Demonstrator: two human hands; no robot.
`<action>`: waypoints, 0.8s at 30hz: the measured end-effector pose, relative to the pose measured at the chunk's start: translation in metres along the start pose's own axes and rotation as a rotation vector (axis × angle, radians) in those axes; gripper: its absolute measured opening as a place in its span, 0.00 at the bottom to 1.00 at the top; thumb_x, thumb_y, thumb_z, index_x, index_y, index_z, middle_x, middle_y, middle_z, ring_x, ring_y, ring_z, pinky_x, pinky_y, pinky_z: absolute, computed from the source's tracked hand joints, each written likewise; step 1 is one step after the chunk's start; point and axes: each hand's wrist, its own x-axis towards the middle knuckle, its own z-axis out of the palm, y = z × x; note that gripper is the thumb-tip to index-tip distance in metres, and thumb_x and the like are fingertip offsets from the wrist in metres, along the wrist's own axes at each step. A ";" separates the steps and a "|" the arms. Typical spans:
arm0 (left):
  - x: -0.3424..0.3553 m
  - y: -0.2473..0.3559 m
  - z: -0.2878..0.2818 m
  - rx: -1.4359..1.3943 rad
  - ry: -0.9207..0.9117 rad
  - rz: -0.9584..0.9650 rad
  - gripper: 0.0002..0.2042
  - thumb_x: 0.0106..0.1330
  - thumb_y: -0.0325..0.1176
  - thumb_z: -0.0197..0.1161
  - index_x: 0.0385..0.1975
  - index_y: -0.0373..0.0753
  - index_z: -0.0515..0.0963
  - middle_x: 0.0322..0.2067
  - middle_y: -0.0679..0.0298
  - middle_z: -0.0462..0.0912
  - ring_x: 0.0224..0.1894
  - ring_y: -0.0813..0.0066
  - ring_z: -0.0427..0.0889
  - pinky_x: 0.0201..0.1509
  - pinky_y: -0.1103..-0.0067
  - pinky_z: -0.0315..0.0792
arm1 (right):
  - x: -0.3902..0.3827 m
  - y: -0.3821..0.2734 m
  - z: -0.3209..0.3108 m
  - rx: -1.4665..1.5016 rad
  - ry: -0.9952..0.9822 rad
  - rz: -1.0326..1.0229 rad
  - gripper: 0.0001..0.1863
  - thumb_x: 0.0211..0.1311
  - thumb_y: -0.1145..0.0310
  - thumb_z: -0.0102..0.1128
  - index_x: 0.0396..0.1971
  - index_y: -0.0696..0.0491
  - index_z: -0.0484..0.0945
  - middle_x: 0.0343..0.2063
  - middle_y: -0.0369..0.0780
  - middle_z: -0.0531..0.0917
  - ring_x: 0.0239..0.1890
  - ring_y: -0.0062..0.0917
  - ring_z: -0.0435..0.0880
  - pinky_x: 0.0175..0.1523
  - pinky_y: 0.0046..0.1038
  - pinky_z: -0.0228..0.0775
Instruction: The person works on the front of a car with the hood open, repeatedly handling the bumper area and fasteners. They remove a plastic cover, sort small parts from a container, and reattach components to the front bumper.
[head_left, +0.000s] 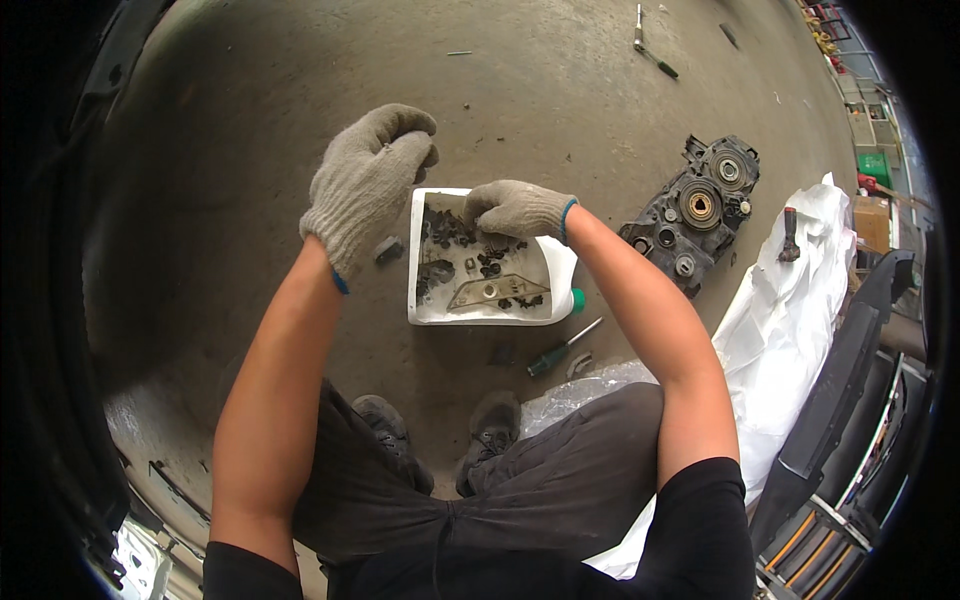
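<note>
A white plastic jug (416, 300) with one side cut away lies on the floor as a tray, its green cap (578, 300) at the right. Inside are many small black clips (490, 262), a few metal fasteners and a flat metal bracket (490, 291). My right hand (520, 208), in a grey knit glove, reaches over the jug's far edge with fingers curled down among the small parts; what they pinch is hidden. Raised beyond the jug's left corner, my left hand (368, 172), gloved too, has its fingers curled in; anything inside is hidden.
Right of the jug lies a dark headlight housing (695, 210). A green-handled screwdriver (565, 347) is near my shoes, and a ratchet (650, 45) lies far off. White plastic sheeting (785, 300) with a dark tool (790, 235) on it and a black trim panel (835, 380) are at the right.
</note>
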 end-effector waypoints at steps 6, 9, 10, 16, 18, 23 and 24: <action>0.001 0.001 -0.001 0.023 0.009 0.011 0.12 0.70 0.34 0.61 0.48 0.36 0.82 0.36 0.66 0.85 0.38 0.81 0.82 0.44 0.82 0.76 | -0.007 -0.007 -0.008 0.167 0.041 0.087 0.14 0.59 0.75 0.49 0.42 0.60 0.80 0.26 0.40 0.84 0.24 0.22 0.79 0.31 0.26 0.74; 0.001 -0.002 -0.001 -0.009 0.005 0.019 0.12 0.70 0.34 0.61 0.48 0.36 0.82 0.36 0.66 0.85 0.38 0.81 0.82 0.44 0.82 0.76 | -0.014 -0.016 -0.023 0.197 0.067 -0.009 0.14 0.60 0.75 0.50 0.43 0.60 0.80 0.27 0.39 0.84 0.23 0.21 0.78 0.30 0.25 0.73; 0.001 -0.003 0.000 -0.023 0.004 0.022 0.12 0.70 0.34 0.61 0.48 0.36 0.82 0.36 0.66 0.85 0.38 0.81 0.82 0.44 0.82 0.76 | -0.011 -0.011 -0.023 0.221 0.090 -0.041 0.14 0.60 0.75 0.52 0.44 0.60 0.81 0.27 0.40 0.84 0.23 0.21 0.78 0.30 0.25 0.73; 0.002 -0.001 0.001 0.042 -0.003 0.010 0.12 0.70 0.34 0.60 0.47 0.36 0.82 0.35 0.65 0.85 0.37 0.80 0.81 0.44 0.82 0.76 | -0.001 0.011 -0.009 0.276 0.014 -0.086 0.15 0.61 0.71 0.56 0.45 0.61 0.82 0.30 0.38 0.84 0.27 0.20 0.79 0.34 0.25 0.75; 0.003 -0.003 0.000 0.063 0.015 0.000 0.12 0.70 0.34 0.60 0.47 0.35 0.82 0.35 0.65 0.85 0.37 0.80 0.81 0.44 0.82 0.76 | -0.002 -0.002 -0.005 0.045 0.040 -0.020 0.15 0.62 0.69 0.58 0.44 0.61 0.82 0.32 0.39 0.84 0.30 0.20 0.80 0.36 0.25 0.75; 0.004 -0.005 0.001 0.065 0.010 0.010 0.12 0.71 0.34 0.60 0.47 0.35 0.82 0.35 0.65 0.85 0.37 0.81 0.81 0.44 0.82 0.76 | 0.016 0.005 0.032 -0.277 0.045 0.027 0.20 0.63 0.64 0.56 0.52 0.54 0.82 0.45 0.47 0.86 0.49 0.35 0.84 0.55 0.36 0.75; 0.003 -0.003 0.001 0.074 0.013 0.010 0.12 0.71 0.34 0.60 0.47 0.35 0.82 0.35 0.65 0.85 0.37 0.81 0.81 0.44 0.82 0.76 | 0.021 0.010 0.042 -0.358 0.040 -0.049 0.20 0.61 0.67 0.53 0.53 0.52 0.82 0.49 0.49 0.85 0.54 0.40 0.83 0.59 0.39 0.73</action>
